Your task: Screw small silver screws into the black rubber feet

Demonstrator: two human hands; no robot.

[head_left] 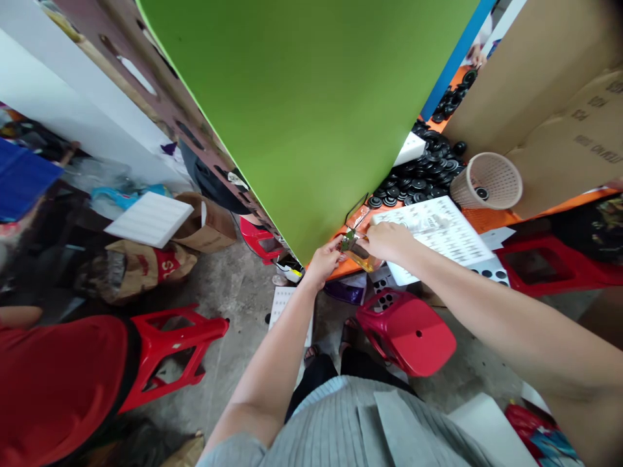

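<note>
Touching a glossy, translucent amber-and-green object (pixel 361 257) at the orange surface (pixel 479 220), beside a smooth green panel (pixel 311 117), the left hand (pixel 323 263) and right hand (pixel 390 241) show curled fingers, spacing unclear.

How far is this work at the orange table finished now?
No finished piece can be told. The left hand and right hand are at a small greenish item, too unclear to name. The heap of black discs, lying loose, perhaps remains.
</note>
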